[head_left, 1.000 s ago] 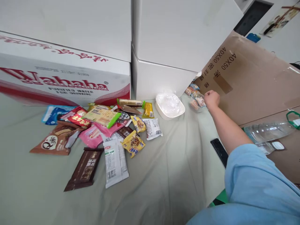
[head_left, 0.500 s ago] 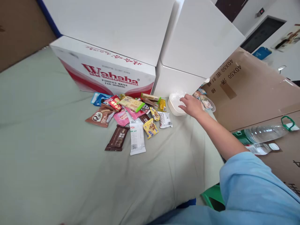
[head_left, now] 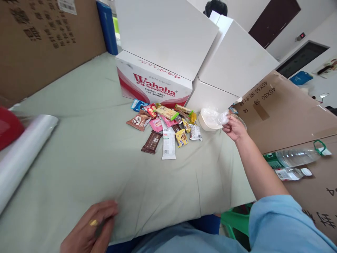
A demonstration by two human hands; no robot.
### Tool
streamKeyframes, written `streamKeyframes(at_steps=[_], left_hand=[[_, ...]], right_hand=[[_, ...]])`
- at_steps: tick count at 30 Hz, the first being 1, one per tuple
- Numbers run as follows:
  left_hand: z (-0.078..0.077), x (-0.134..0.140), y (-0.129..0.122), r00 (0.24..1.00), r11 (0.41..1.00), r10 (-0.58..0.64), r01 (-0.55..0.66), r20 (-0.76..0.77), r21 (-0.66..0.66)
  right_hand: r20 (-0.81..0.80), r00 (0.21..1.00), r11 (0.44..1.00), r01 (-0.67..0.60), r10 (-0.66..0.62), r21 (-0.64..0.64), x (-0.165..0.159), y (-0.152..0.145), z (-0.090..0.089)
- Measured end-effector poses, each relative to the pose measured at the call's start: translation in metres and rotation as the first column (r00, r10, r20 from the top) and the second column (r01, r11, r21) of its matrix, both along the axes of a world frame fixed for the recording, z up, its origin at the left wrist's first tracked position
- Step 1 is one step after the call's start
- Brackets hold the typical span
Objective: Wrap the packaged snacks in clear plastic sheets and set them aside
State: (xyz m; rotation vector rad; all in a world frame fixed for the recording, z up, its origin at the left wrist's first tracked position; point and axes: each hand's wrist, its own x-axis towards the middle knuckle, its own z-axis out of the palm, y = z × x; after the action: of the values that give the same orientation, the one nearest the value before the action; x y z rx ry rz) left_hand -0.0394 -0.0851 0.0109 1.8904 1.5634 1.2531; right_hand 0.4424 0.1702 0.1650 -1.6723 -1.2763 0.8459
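At the right, my right hand [head_left: 235,128] pinches a crumpled piece of thin clear plastic [head_left: 223,118] beside the rim of a white plastic tub [head_left: 207,125]. More clear plastic [head_left: 209,114] lies inside the tub. Near the table's front edge, my left hand [head_left: 91,228] rests with curled fingers, a gold ring on one of them, and nothing shows in its grasp. Left of the tub lies a pile of packaged snacks, among them a brown wafer bar [head_left: 152,142], a white packet [head_left: 169,146], a yellow cookie packet [head_left: 181,138] and a brown bag [head_left: 139,120].
A Wahaha water carton [head_left: 155,84] and white boxes [head_left: 231,59] stand behind the snacks. A plastic film roll [head_left: 28,158] lies at left, by a red object [head_left: 9,128]. Cardboard [head_left: 297,116] borders the right, with a large bottle [head_left: 297,157]. A green stool [head_left: 237,225] is below.
My right hand has taken hold of the clear plastic at the tub and drawn it to the right. My left hand has come into view at the lower left. The view has turned left.
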Motion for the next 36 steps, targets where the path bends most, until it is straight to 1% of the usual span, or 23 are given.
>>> streamKeyframes(at_steps=[1, 2, 3, 4, 5, 6, 8, 10, 12, 14, 16, 18, 19, 20, 22, 24, 26, 29, 31, 33, 36], left_hand=[[0.01, 0.007, 0.008, 0.997, 0.995, -0.053, 0.058, 0.059, -0.078], [0.019, 0.017, 0.019, 0.986, 0.991, -0.06, 0.078, 0.153, -0.111], [0.028, 0.029, 0.032, 0.97, 0.976, -0.078, 0.122, 0.232, -0.179], [0.036, 0.042, 0.047, 0.946, 0.949, -0.092, 0.178, 0.309, -0.261], [0.041, 0.055, 0.063, 0.907, 0.909, -0.11, 0.256, 0.406, -0.328], [0.044, 0.069, 0.081, 0.85, 0.87, -0.113, 0.335, 0.515, -0.362], [0.04, 0.095, 0.112, 0.676, 0.793, -0.101, 0.498, 0.73, -0.352], [0.028, 0.113, 0.133, 0.51, 0.737, -0.086, 0.61, 0.856, -0.29], [0.014, 0.122, 0.14, 0.478, 0.729, -0.081, 0.627, 0.875, -0.276], [0.002, 0.122, 0.139, 0.485, 0.739, -0.074, 0.613, 0.871, -0.279], [-0.004, 0.117, 0.136, 0.482, 0.744, -0.072, 0.609, 0.873, -0.275], [-0.004, 0.11, 0.134, 0.469, 0.727, -0.084, 0.632, 0.879, -0.268], [-0.003, 0.108, 0.134, 0.46, 0.712, -0.094, 0.651, 0.883, -0.263], [-0.002, 0.107, 0.134, 0.449, 0.7, -0.102, 0.667, 0.888, -0.257], [0.0, 0.107, 0.134, 0.42, 0.695, -0.105, 0.679, 0.901, -0.235], [0.002, 0.108, 0.135, 0.38, 0.71, -0.088, 0.672, 0.921, -0.21], [0.003, 0.107, 0.134, 0.336, 0.715, -0.062, 0.672, 0.94, -0.193], [0.004, 0.106, 0.133, 0.297, 0.683, -0.032, 0.704, 0.954, -0.196], [0.004, 0.105, 0.134, 0.299, 0.655, -0.018, 0.724, 0.954, -0.215], [0.002, 0.106, 0.135, 0.319, 0.641, -0.012, 0.73, 0.948, -0.238], [-0.002, 0.111, 0.137, 0.363, 0.639, -0.039, 0.726, 0.931, -0.256]], right_hand=[[-0.107, 0.994, 1.0, -0.026, 0.027, 0.008, -0.012, -0.013, -0.006], [-0.233, 0.971, 0.998, -0.057, 0.06, 0.016, -0.026, -0.025, -0.014], [-0.369, 0.924, 0.995, -0.096, 0.096, 0.017, -0.042, -0.037, -0.025], [-0.48, 0.868, 0.99, -0.139, 0.128, 0.013, -0.061, -0.049, -0.037], [-0.559, 0.815, 0.984, -0.177, 0.15, 0.006, -0.08, -0.061, -0.05], [-0.609, 0.776, 0.978, -0.21, 0.164, -0.005, -0.101, -0.072, -0.064], [-0.662, 0.731, 0.969, -0.245, 0.163, -0.032, -0.139, -0.092, -0.088], [-0.681, 0.721, 0.97, -0.234, 0.131, -0.061, -0.17, -0.108, -0.108], [-0.692, 0.716, 0.978, -0.193, 0.088, -0.076, -0.188, -0.121, -0.121], [-0.722, 0.69, 0.987, -0.144, 0.052, -0.066, -0.194, -0.129, -0.127], [-0.763, 0.645, 0.99, -0.129, 0.042, -0.055, -0.19, -0.133, -0.129], [-0.788, 0.614, 0.985, -0.16, 0.049, -0.063, -0.181, -0.134, -0.127], [-0.786, 0.616, 0.979, -0.187, 0.056, -0.077, -0.177, -0.134, -0.126], [-0.771, 0.635, 0.973, -0.209, 0.059, -0.097, -0.173, -0.133, -0.124], [-0.715, 0.698, 0.97, -0.202, 0.045, -0.136, -0.167, -0.132, -0.123], [-0.668, 0.744, 0.98, -0.137, 0.004, -0.146, -0.162, -0.132, -0.122], [-0.661, 0.75, 0.989, -0.067, -0.038, -0.133, -0.159, -0.134, -0.124], [-0.644, 0.763, 0.994, -0.021, -0.055, -0.109, -0.154, -0.14, -0.128], [-0.593, 0.803, 0.997, 0.006, -0.052, -0.079, -0.15, -0.143, -0.132], [-0.513, 0.858, 0.999, 0.019, -0.034, -0.033, -0.146, -0.145, -0.134], [-0.383, 0.923, 0.999, -0.03, 0.039, 0.029, -0.141, -0.143, -0.133]])
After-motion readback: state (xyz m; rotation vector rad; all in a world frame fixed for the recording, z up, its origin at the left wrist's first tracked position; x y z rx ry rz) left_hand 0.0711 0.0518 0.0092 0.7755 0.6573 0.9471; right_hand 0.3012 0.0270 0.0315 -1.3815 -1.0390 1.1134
